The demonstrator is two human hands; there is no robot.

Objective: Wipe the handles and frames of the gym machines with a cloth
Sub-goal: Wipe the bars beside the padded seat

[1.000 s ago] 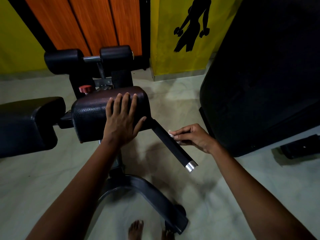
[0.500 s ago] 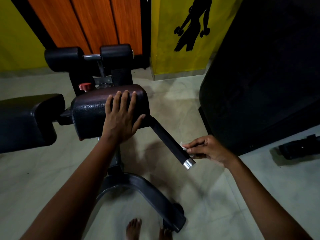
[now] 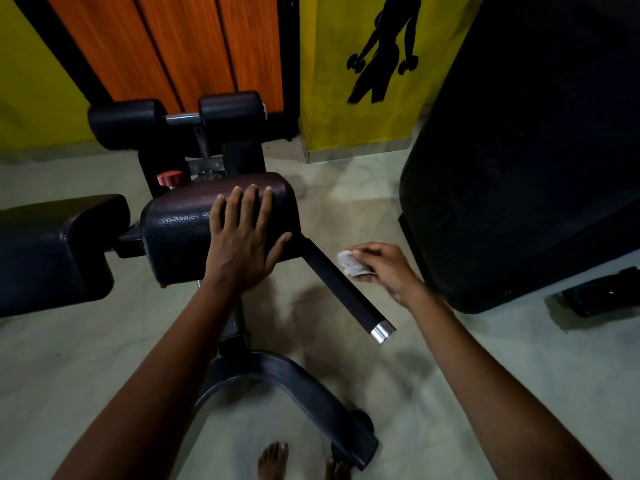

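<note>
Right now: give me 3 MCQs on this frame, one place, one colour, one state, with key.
1. Where does the left hand rest?
A. on the pad
B. on the floor
C. on the handle

2. What colour is the knob behind the pad?
A. blue
B. red
C. green

3. What is the right hand doing?
A. hanging empty
B. gripping the handle's metal cap
C. holding a white cloth

Key: A, palm flat on the pad; B, the knob is red; C, the white cloth is pinched in the fingers beside the handle.
</note>
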